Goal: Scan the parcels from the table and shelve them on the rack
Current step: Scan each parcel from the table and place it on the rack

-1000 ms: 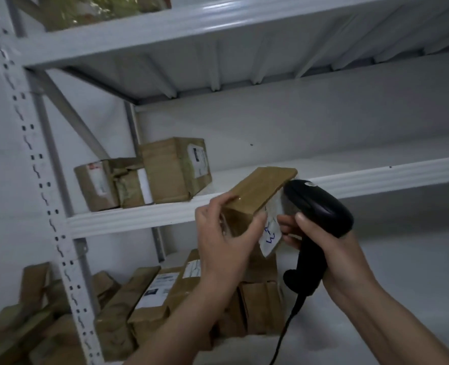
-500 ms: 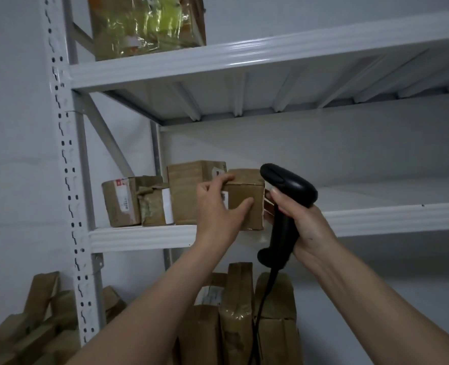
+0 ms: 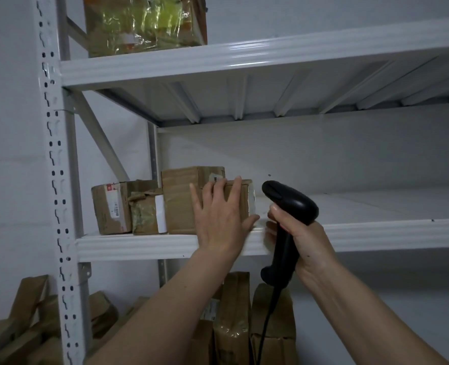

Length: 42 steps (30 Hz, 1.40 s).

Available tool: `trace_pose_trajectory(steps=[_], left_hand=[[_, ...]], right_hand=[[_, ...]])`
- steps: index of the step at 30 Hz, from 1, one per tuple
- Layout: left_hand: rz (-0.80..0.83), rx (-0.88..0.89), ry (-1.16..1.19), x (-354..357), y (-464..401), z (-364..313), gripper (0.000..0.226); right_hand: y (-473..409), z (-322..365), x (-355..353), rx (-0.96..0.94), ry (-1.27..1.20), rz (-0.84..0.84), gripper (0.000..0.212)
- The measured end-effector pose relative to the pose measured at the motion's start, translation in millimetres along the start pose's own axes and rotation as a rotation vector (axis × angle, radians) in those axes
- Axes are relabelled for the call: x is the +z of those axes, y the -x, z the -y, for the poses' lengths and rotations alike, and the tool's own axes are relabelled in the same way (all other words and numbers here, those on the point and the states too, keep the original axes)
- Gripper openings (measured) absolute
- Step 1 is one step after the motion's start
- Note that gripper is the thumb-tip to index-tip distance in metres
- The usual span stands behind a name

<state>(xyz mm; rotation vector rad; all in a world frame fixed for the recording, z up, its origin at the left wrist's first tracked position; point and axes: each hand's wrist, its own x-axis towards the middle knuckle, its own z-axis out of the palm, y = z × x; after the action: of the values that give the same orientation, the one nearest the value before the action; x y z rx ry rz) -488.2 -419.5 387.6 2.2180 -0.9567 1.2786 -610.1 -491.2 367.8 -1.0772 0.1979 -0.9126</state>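
A small brown cardboard parcel [image 3: 241, 198] stands on the rack's middle shelf [image 3: 376, 233], against a taller brown box [image 3: 181, 198]. My left hand [image 3: 219, 217] lies flat against the parcel's front with straight, spread fingers, the thumb at its lower right corner. My right hand [image 3: 297, 233] grips the handle of a black barcode scanner [image 3: 289, 204], just right of the parcel at the shelf's front edge. The scanner's cable hangs down.
Two more taped boxes [image 3: 112, 206] sit at the shelf's left end. A parcel wrapped in yellowish plastic [image 3: 144, 25] stands on the top shelf. Several brown parcels [image 3: 244, 325] fill the lower shelf. The white perforated upright [image 3: 52, 180] stands at left. The middle shelf's right part is bare.
The parcel went from my two hands in the air onto the middle shelf beside the taller box. My left hand's grip has opened to a flat palm on its front.
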Motion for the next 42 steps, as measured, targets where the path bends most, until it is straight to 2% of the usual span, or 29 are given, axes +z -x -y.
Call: trace_pose_trajectory(steps=[3, 6, 10, 13, 20, 25, 28, 31, 34, 42], left_hand=[[-0.052, 0.023, 0.098, 2.2, 2.3, -3.1, 0.081], [-0.213, 0.015, 0.297, 7.1, 21.0, -3.6, 0.066], [-0.32, -0.131, 0.587, 7.2, 68.1, -1.5, 0.052], [-0.303, -0.269, 0.67, 5.7, 118.4, 9.1, 0.042], [-0.044, -0.813, 0.682, -11.2, 249.8, 66.1, 0.027], [0.325, -1.15, 0.621, -43.9, 317.4, 121.7, 0.018], [0.403, -1.286, 0.596, -64.6, 347.7, 155.9, 0.027], [0.444, -1.38, 0.54, -86.4, 375.4, 198.0, 0.034], [0.528, -1.398, 0.523, -111.6, 400.0, 252.0, 0.04], [0.588, -1.45, 0.575, -177.3, 442.5, 388.3, 0.029]], right_hand=[[6.3, -2.3, -8.5, 0.019, -0.026, 0.03, 0.037], [15.7, -8.8, -17.5, 0.055, -0.044, 0.076, 0.037], [32.3, -27.4, -25.0, 0.129, 0.008, 0.193, 0.03], [44.6, -50.1, -25.7, 0.215, 0.025, 0.275, 0.015], [97.7, -129.1, -16.1, 0.448, 0.071, 0.477, 0.008], [141.0, -175.0, 0.5, 0.598, 0.084, 0.472, 0.007], [164.2, -203.0, 18.5, 0.666, 0.114, 0.48, 0.009], [183.7, -230.8, 46.7, 0.726, 0.131, 0.443, 0.01], [206.1, -264.7, 86.3, 0.739, 0.14, 0.396, 0.007], [271.8, -355.0, 199.6, 0.851, 0.212, 0.237, 0.012]])
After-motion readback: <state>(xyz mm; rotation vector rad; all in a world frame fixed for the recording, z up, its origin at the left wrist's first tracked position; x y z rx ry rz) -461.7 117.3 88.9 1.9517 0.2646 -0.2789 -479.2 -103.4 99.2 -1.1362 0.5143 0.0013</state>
